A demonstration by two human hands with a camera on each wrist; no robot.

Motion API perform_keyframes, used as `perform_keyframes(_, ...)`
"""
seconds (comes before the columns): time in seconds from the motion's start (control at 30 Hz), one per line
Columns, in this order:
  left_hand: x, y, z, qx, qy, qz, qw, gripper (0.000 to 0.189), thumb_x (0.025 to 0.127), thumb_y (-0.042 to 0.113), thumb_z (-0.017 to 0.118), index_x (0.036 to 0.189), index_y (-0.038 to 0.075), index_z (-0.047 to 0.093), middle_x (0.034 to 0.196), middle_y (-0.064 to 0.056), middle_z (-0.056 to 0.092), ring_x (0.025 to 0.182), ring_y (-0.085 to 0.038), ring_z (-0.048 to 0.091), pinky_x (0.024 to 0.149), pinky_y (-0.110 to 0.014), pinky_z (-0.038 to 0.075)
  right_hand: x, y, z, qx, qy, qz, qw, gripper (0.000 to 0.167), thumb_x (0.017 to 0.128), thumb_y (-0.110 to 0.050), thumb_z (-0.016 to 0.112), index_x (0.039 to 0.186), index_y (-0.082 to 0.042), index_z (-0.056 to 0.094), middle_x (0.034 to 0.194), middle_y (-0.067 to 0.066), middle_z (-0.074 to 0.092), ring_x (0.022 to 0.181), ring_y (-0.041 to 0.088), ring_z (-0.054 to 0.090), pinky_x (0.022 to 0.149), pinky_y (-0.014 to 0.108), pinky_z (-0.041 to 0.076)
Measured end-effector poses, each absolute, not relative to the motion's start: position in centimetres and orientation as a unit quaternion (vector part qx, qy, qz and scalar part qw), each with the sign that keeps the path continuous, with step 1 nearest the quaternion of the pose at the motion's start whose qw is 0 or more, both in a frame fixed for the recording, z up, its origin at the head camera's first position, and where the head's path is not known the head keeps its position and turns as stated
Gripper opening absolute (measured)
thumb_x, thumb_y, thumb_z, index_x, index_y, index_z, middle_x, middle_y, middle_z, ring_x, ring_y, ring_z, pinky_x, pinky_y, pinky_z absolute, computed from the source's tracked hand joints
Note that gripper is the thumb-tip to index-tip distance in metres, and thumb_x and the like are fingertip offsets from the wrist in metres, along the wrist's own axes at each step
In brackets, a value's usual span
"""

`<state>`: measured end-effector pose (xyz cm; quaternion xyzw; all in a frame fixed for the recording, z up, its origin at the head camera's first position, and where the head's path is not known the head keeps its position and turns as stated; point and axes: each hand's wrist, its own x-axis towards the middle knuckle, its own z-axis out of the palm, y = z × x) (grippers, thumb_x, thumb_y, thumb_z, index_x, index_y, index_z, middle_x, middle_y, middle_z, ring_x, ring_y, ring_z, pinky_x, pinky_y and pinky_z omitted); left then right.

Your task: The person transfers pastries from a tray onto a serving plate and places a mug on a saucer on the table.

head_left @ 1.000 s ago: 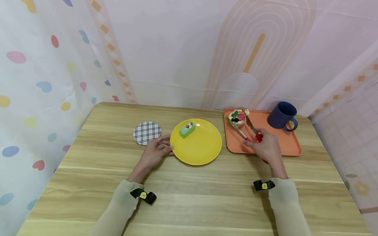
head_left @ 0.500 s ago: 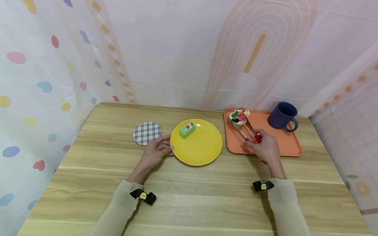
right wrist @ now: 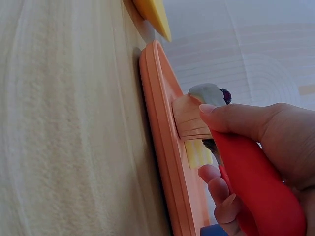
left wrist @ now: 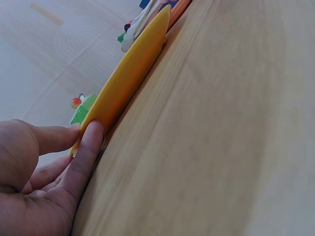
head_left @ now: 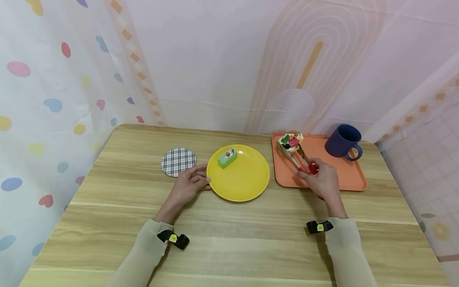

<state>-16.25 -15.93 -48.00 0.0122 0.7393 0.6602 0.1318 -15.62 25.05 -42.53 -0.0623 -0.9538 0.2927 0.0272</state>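
Note:
My left hand (head_left: 188, 184) pinches the left rim of a yellow plate (head_left: 244, 179), thumb above and a finger beneath in the left wrist view. A small green cake slice (head_left: 227, 158) with fruit on top sits on that plate. My right hand (head_left: 324, 177) grips red-handled tongs (head_left: 301, 169), their metal arms on either side of a fruit-topped cream cupcake (head_left: 288, 143). The cupcake's tan fluted base (right wrist: 189, 118) stands on the orange tray (head_left: 353, 175). Partly hidden behind it is a pale yellow cake piece (head_left: 298, 136).
A dark blue mug (head_left: 338, 141) stands at the tray's back right, its handle to the right. A round checked coaster (head_left: 178, 161) lies left of the plate. The wooden table (head_left: 233, 243) ends at a patterned curtain (head_left: 215, 71) behind and at the sides.
The tongs have narrowed around the cupcake, and my right hand has shifted very slightly. My left hand and the plate stay in place.

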Motion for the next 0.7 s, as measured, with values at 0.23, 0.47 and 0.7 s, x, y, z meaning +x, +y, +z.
perform_keyframes(0.23,-16.25,-15.88,-47.99,0.009,0.740,0.659,0.132,0.054,0.100,0.004,0.065,0.151,0.006,0.048,0.119,-0.019,0.063,0.092,-0.010,0.071,0.083,-0.028,0.067,-15.62,25.07,-42.37,-0.062,-0.954,0.291,0.025,0.067,0.090,-0.037,0.078,0.141,0.001,0.057,0.121,0.029,0.067,0.100,0.037,0.061,0.063,0.024,0.045)
perform_keyframes(0.47,-16.32,-15.94,-48.14,0.012,0.740,0.659,0.133,0.054,0.100,0.004,0.065,0.151,0.007,0.048,0.118,-0.019,0.063,0.092,-0.010,0.071,0.084,-0.029,0.067,-15.47,25.15,-42.10,-0.059,-0.955,0.289,0.025,0.069,0.089,-0.039,0.078,0.142,0.000,0.056,0.119,0.028,0.067,0.099,0.036,0.061,0.064,0.025,0.045)
perform_keyframes(0.7,-16.34,-15.91,-48.06,0.009,0.742,0.657,0.133,0.053,0.100,0.004,0.066,0.150,0.008,0.049,0.116,-0.017,0.063,0.091,-0.010,0.071,0.083,-0.029,0.067,-15.53,25.06,-41.91,-0.058,-0.954,0.292,0.027,0.070,0.088,-0.041,0.080,0.141,-0.001,0.057,0.115,0.025,0.067,0.092,0.032,0.058,0.061,0.026,0.042)
